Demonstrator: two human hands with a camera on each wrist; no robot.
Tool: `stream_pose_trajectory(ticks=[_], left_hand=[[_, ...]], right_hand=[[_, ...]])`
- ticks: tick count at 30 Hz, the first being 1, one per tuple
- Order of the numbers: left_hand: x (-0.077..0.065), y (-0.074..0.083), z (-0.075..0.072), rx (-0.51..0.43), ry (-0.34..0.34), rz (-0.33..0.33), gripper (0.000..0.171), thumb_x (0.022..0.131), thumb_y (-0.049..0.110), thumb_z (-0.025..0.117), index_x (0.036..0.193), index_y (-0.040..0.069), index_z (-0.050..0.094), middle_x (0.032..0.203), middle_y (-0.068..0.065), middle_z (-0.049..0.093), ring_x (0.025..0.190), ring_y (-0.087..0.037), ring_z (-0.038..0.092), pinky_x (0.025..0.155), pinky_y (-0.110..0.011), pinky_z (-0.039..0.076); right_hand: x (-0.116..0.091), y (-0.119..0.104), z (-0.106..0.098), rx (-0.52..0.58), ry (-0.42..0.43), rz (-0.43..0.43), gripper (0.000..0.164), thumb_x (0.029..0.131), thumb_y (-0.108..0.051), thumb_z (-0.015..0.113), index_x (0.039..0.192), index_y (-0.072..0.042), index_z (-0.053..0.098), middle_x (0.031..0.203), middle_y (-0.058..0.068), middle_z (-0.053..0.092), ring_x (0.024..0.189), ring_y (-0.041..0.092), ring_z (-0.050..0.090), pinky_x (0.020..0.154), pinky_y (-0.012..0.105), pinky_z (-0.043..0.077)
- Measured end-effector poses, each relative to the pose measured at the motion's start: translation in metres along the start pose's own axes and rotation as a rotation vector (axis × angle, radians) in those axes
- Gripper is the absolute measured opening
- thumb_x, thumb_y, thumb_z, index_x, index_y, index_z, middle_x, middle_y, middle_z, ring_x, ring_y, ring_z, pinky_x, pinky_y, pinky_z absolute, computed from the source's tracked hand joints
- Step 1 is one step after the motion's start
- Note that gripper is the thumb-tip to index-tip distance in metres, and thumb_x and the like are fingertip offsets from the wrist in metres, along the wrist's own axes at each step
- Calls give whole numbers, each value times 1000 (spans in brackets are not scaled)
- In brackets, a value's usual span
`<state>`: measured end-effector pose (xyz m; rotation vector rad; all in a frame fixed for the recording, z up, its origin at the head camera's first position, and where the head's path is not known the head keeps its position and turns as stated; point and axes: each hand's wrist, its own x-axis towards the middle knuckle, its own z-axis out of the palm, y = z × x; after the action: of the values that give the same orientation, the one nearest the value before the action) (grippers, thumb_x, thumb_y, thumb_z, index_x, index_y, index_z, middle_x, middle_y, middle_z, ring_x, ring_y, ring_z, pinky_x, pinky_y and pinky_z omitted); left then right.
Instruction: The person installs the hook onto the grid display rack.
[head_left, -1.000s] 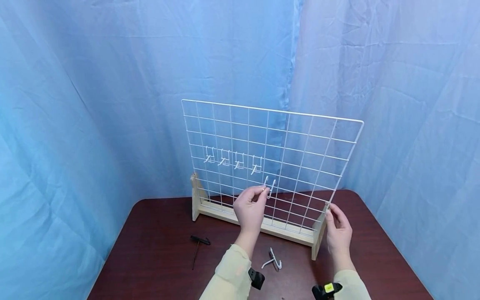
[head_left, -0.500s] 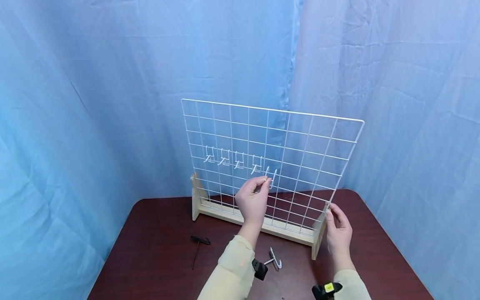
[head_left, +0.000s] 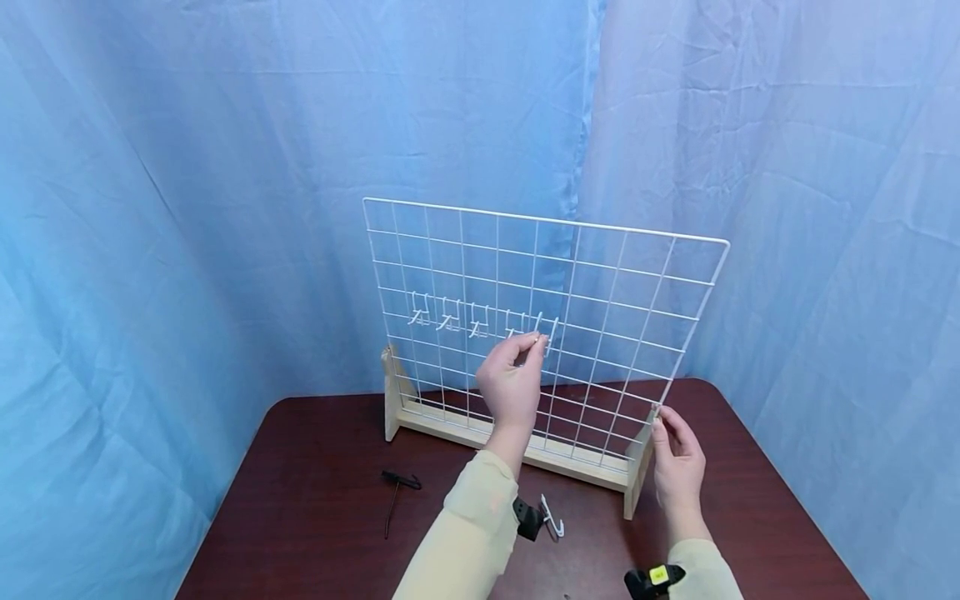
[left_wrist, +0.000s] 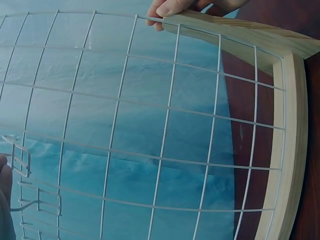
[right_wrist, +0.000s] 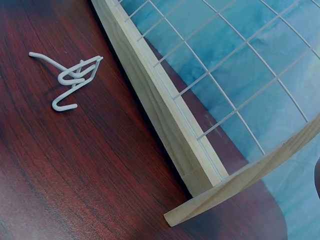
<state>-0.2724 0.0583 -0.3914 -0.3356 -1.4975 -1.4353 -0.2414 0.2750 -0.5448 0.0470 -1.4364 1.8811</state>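
My left hand (head_left: 512, 383) pinches a white wire hook (head_left: 553, 332) between thumb and fingertips, its two prongs pointing up at the front of the white wire grid panel (head_left: 537, 219). In the left wrist view the held hook (left_wrist: 22, 161) overlaps the mesh beside a hung one (left_wrist: 42, 201). Several matching hooks (head_left: 448, 322) hang in a row to the left, the nearest partly covered by the hand. My right hand (head_left: 678, 467) grips the panel's right edge at the top of the wooden upright (head_left: 636, 475); in the left wrist view its fingers wrap that edge.
On the dark red table (head_left: 315, 500) lie a black hook (head_left: 402, 481) at left and a loose white hook (right_wrist: 75, 80) in front of the stand's wooden base bar (right_wrist: 155, 110). Blue curtains (head_left: 225, 208) surround the table.
My left hand has risen and shifted slightly right with the hook, bringing its prongs up to the level of the hung row. The right hand stays at the panel's edge.
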Motion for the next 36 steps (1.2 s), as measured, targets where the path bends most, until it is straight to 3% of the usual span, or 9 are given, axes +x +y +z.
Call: stream_pose_trajectory(ticks=[7,15,21,28,36], left_hand=[[3,0,6,26,33,1,7,77,-2,82,78,3,77,78,-8,74,65,-19,71,62,-20,58],[2,1,10,35,35,-69,6,78,1,82,76,4,77,79,-6,75,70,-18,71,65,-20,58],[-6,-3,11,72,18,-92,8,76,-1,82,76,6,77,79,-4,75,70,-15,71,64,-18,57],[-13,-6,11,55,2,-97,9,76,-3,82,76,4,76,83,-5,75,77,-16,73,69,-19,57],[-20,-12,7,115,-15,-92,9,74,1,84,76,6,77,79,-3,75,70,-15,70,64,-18,56]], right_hand=[[0,0,0,-19,7,12,30,96,7,57,124,18,55,110,-4,69,99,5,63,85,15,49],[0,-2,1,-20,3,17,30,96,6,58,124,17,56,110,-5,69,100,5,63,85,15,49],[-1,-4,1,-22,17,36,29,96,7,57,124,15,58,110,-6,69,100,5,63,85,14,49],[-1,-7,2,-34,19,61,30,96,7,57,125,15,57,110,-6,68,100,5,62,84,13,49],[-1,-3,0,-31,30,65,28,96,5,58,124,11,61,110,-7,69,100,5,63,85,13,49]])
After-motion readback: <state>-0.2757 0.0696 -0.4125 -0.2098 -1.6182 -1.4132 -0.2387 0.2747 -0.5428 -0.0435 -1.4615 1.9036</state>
